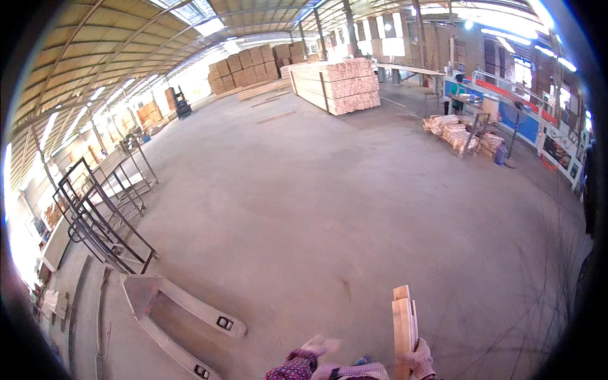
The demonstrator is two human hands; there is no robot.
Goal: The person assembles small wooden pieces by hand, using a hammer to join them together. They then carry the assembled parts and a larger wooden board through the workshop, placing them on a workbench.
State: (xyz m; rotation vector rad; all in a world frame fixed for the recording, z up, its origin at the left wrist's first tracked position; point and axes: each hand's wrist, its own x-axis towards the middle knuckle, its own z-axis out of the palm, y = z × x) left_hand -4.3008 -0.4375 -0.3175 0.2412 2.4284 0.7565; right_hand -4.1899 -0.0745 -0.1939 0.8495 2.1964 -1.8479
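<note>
My right grip [419, 360] clasps wood strips [401, 324]; uneven squeeze could drop one. Left grip [322, 345] blurred, can't tell.

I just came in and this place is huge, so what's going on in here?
Somebody is holding a few wooden boards upright in their right hand. Their left hand is blurry, and nothing shows in it. A pallet truck is over to the left, with its forks low. Farther off sits a big stack of wood, and another person in green is by the machine on the right.
</note>
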